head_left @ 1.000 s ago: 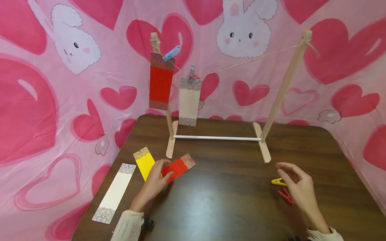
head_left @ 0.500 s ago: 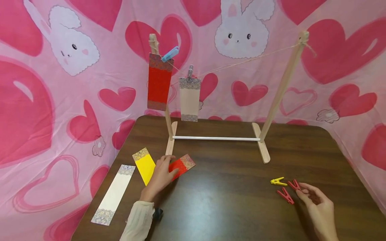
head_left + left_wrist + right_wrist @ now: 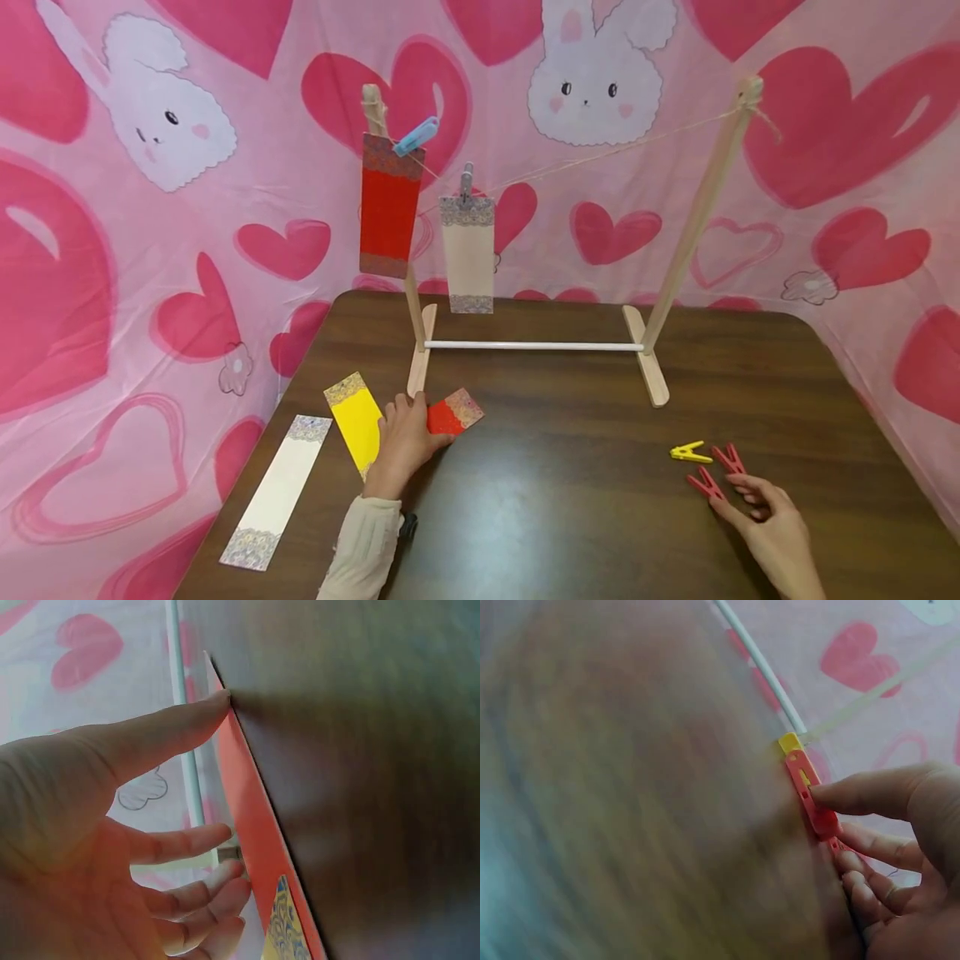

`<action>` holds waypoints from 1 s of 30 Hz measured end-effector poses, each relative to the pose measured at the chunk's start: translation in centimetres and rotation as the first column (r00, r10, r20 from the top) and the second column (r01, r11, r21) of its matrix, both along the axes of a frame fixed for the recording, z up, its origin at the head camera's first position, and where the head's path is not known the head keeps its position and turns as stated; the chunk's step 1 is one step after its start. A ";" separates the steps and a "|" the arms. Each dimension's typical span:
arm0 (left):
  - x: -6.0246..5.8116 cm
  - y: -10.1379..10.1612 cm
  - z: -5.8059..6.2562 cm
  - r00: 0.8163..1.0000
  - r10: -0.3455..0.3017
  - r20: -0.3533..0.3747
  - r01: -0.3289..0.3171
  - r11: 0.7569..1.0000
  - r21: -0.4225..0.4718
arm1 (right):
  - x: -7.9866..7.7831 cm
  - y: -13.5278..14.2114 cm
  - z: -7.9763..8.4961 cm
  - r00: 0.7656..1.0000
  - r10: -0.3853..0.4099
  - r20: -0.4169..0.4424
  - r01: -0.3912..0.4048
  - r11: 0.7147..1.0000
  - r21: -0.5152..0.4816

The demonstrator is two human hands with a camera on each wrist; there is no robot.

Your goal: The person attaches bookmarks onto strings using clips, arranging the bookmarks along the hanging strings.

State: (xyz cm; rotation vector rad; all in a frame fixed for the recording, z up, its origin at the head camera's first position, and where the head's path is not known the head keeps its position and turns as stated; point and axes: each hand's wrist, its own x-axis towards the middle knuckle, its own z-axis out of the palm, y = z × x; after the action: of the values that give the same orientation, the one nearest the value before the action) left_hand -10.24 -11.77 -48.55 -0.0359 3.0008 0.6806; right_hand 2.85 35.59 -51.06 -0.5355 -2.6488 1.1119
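While a pink cloth (image 3: 645,183) printed with hearts and rabbits fills the background, a brown counter (image 3: 555,483) spreads out before it. On its far part is a wooden stand (image 3: 697,221) with two posts, a white bar (image 3: 534,345) low between them and a sagging string (image 3: 618,151) tied near their tops. From the left part of the string hang a hanging red card (image 3: 391,208) and, to its right, a cream card (image 3: 469,258). At the counter's left side lies a white card (image 3: 276,492), then a yellow card (image 3: 356,423), then a loose red card (image 3: 454,412), each showing a lacy patterned end. The left hand (image 3: 407,443) is over the loose red card, its grip wide: the thumb tip touches one long edge, the other fingers loosely bent and spread towards the opposite side. At the right, the right hand (image 3: 772,525) touches a near red clip (image 3: 705,485) with its thumb, forefinger by a far red clip (image 3: 729,457); whether this narrow grip has hold of either, I cannot tell. A yellow clip (image 3: 691,452) lies just beside them. On the hanging red card's top sits a blue clip (image 3: 417,136); on the cream card's, a grey clip (image 3: 467,178).
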 end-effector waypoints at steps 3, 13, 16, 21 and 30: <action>-0.2 0.2 0.0 1.000 0.001 0.022 -0.001 1.000 0.014 | 0.1 -0.2 -0.2 1.000 0.018 -0.025 -0.017 0.998 0.066; -1.2 0.6 -0.2 0.994 -0.072 0.078 0.056 0.979 0.195 | 0.2 -0.7 -0.4 0.994 0.023 -0.106 -0.013 0.996 0.091; -1.3 0.8 -0.4 0.995 -0.080 0.055 0.066 0.973 0.220 | 0.2 -0.7 -0.5 0.994 0.016 -0.105 -0.005 0.994 0.106; -0.4 1.7 -0.2 0.998 -0.055 0.021 0.054 0.997 0.061 | 0.1 -0.9 -0.6 0.996 -0.020 -0.090 0.027 0.996 0.084; 0.1 3.3 -0.5 0.992 -0.108 0.057 0.108 0.994 0.016 | 0.4 -0.7 -0.1 0.996 -0.082 -0.023 0.081 0.995 -0.058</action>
State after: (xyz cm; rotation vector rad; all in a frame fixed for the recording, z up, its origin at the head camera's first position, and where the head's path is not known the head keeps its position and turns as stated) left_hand -10.11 -8.43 -49.01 0.1050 2.9183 0.6750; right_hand 3.26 34.85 -51.17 -0.6307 -2.5564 1.1647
